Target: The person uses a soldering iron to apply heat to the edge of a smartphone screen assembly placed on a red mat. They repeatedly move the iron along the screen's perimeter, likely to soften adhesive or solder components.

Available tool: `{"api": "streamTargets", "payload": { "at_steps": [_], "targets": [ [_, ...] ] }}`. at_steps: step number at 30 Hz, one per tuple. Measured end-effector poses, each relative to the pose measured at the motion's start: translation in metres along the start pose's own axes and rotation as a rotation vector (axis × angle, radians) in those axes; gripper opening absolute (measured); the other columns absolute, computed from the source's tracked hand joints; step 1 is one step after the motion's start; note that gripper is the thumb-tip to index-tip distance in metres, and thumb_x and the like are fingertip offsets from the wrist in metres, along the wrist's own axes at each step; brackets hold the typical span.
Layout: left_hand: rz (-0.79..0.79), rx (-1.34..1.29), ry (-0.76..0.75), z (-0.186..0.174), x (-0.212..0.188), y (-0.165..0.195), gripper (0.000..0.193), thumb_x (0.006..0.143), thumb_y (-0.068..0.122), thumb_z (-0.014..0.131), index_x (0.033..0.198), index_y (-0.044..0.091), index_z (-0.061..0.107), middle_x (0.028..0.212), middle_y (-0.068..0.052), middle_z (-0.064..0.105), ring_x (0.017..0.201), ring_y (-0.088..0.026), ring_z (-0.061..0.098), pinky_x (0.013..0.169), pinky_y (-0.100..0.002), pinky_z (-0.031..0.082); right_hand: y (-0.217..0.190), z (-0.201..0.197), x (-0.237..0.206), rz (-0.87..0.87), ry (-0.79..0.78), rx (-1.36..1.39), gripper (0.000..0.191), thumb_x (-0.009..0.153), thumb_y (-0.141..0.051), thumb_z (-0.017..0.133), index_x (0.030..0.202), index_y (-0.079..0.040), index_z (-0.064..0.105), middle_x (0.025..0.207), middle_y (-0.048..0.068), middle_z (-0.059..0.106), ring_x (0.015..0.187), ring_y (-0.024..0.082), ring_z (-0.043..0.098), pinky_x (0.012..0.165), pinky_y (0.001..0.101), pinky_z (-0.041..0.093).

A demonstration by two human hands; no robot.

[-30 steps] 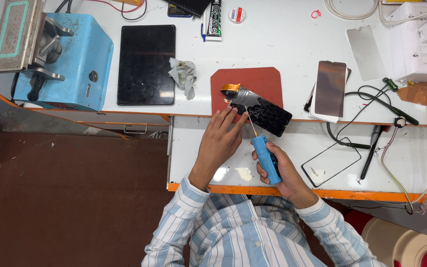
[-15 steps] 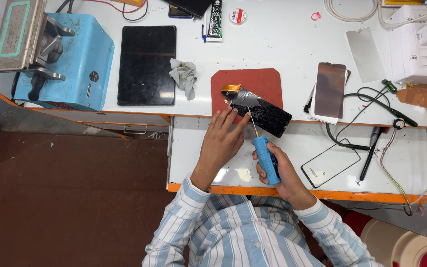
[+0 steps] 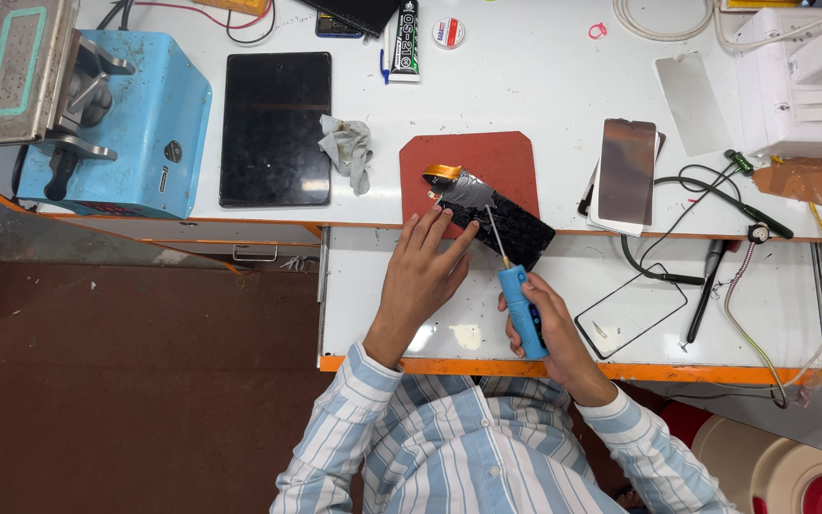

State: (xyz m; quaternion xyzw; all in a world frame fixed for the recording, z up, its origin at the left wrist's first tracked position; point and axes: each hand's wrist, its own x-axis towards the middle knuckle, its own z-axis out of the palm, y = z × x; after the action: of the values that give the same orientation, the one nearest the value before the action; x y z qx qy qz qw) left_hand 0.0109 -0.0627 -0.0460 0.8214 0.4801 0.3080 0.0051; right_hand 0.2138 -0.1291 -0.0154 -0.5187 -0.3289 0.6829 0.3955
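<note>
White worktop (image 3: 544,86) is seen from above, with a red mat (image 3: 473,162) at its near edge. A black phone part (image 3: 501,221) lies partly on the mat, pressed by the spread fingers (image 3: 444,228) of the left hand (image 3: 420,281). A blue-handled screwdriver (image 3: 523,309) is gripped by the right hand (image 3: 554,333), its tip touching the part, just right of the left fingertips.

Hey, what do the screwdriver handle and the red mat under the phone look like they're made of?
Screwdriver handle in the right hand: probably plastic, a uniform blue with a slight sheen; its thin shaft looks like bare metal. Red mat: likely rubber or silicone, flat, matte, no glare, with rounded corners. The left hand steadies the black phone part.
</note>
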Motion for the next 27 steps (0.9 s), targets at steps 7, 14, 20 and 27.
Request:
{"api": "streamTargets", "payload": {
  "at_steps": [7,14,20,27],
  "targets": [
    [-0.096,0.073,0.107,0.010,0.016,0.011,0.036,0.093,0.034,0.077,0.123,0.016,0.069,0.120,-0.012,0.064,0.119,-0.031,0.056,0.108,-0.049,0.043,-0.014,-0.006,0.008,-0.093,0.046,-0.077,0.037,0.099,-0.031,0.041,0.119,-0.002,0.053,0.099,0.010,0.066,0.047,0.011,0.055,0.034,0.0237,0.046],
    [-0.001,0.015,0.133,0.016,0.014,0.014,0.035,0.096,0.019,0.072,0.128,0.005,0.068,0.126,-0.011,0.066,0.126,-0.025,0.058,0.114,-0.041,0.045,-0.018,-0.010,0.017,-0.162,0.076,-0.079,0.038,0.100,-0.032,0.042,0.121,-0.002,0.052,0.099,0.010,0.066,0.047,0.010,0.056,0.035,0.0234,0.047],
    [-0.031,-0.054,0.109,0.016,0.009,0.013,0.032,0.094,0.011,0.070,0.125,0.006,0.068,0.128,-0.012,0.068,0.128,-0.027,0.060,0.116,-0.043,0.046,-0.003,-0.006,0.012,-0.008,-0.033,-0.075,0.034,0.100,-0.033,0.044,0.112,-0.003,0.053,0.086,0.008,0.063,0.044,0.010,0.055,0.031,0.0233,0.044],
    [-0.021,-0.115,0.122,0.015,0.009,0.012,0.036,0.094,0.011,0.068,0.129,0.005,0.066,0.129,-0.013,0.067,0.128,-0.028,0.060,0.116,-0.044,0.044,-0.005,-0.004,0.014,0.068,-0.044,0.056,0.032,0.100,-0.036,0.046,0.104,-0.005,0.053,0.082,0.006,0.060,0.043,0.009,0.053,0.030,0.0220,0.041]
  ]
}}
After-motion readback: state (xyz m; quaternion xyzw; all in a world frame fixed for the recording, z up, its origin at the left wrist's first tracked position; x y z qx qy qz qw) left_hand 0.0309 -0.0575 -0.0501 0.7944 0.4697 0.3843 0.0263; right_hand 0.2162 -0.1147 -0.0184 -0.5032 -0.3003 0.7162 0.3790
